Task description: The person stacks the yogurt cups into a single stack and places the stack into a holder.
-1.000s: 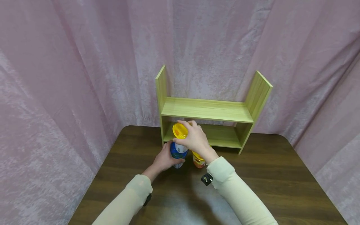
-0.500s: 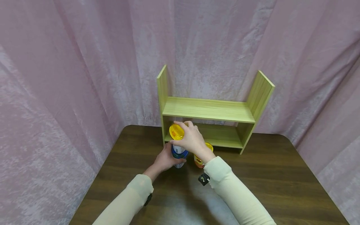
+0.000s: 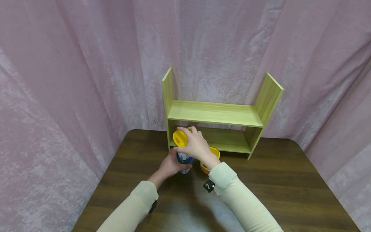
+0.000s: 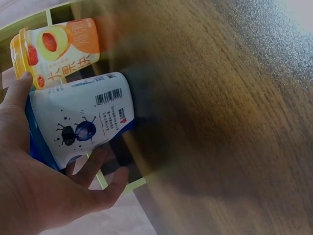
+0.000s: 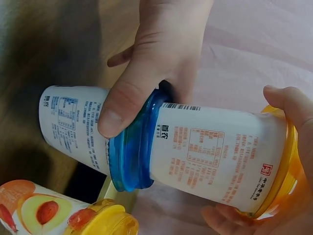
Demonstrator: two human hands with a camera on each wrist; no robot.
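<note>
Two white yogurt cups stand stacked in front of the wooden shelf point(image 3: 214, 114). My left hand point(image 3: 170, 165) grips the lower cup point(image 3: 184, 160), which has a blue lid point(image 5: 129, 152) and a blueberry print point(image 4: 83, 122). My right hand point(image 3: 196, 145) curls round the upper cup point(image 5: 210, 156) near its yellow lid point(image 3: 180, 138). That cup rests on the blue lid. An orange peach cup point(image 4: 58, 51) with a yellow lid point(image 3: 215, 150) stands on the table just right of the stack, partly hidden by my right wrist.
The two-tier shelf stands at the back edge of the dark wooden table point(image 3: 266, 187), and both tiers show nothing on them. Pink curtain point(image 3: 87, 64) hangs behind and along both sides.
My right hand and the yellow-lidded cup have shifted slightly left over the blue-lidded cup. The left hand has kept its grip in place.
</note>
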